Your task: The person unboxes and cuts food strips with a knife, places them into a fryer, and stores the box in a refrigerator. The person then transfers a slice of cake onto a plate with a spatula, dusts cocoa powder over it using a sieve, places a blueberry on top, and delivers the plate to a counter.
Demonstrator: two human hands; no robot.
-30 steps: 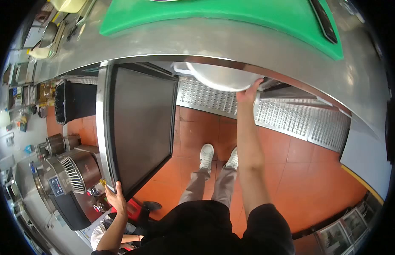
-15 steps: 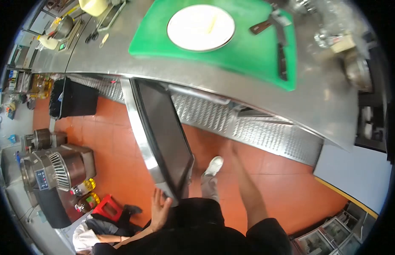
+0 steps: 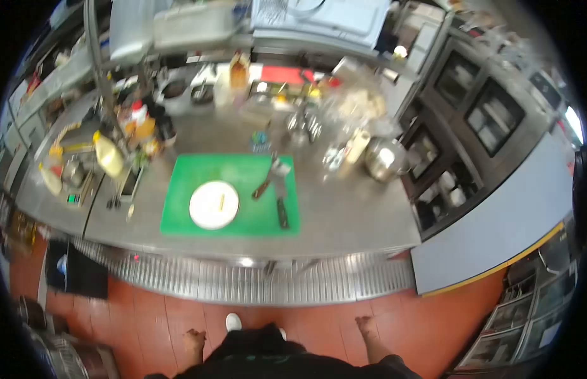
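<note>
My left hand [image 3: 194,340] hangs beside my body above the floor, touching nothing, its fingers loosely apart. On the other side, my right hand [image 3: 365,324] also hangs free, with nothing visible in it and the fingers slightly bent. In front of me is a green cutting board [image 3: 249,225] on the steel counter. A white round plate [image 3: 205,211] rests on the board, with a thin pale yellow stick [image 3: 221,202] on it. To the plate's right lie a dark-handled knife [image 3: 281,205] and a brown-handled tool [image 3: 262,188], whose blade end is blurred.
A steel bowl [image 3: 385,159] and plastic bags [image 3: 363,104] stand at the counter's right. Bottles [image 3: 108,155] and a scale [image 3: 78,192] are at the left. Below are a black bin [image 3: 72,268] and a ribbed metal shelf [image 3: 243,282]. A white panel [image 3: 489,221] edges the right side.
My left hand has let go of the open steel door under the counter, which is no longer in view. My view has lifted and turned toward the counter.
</note>
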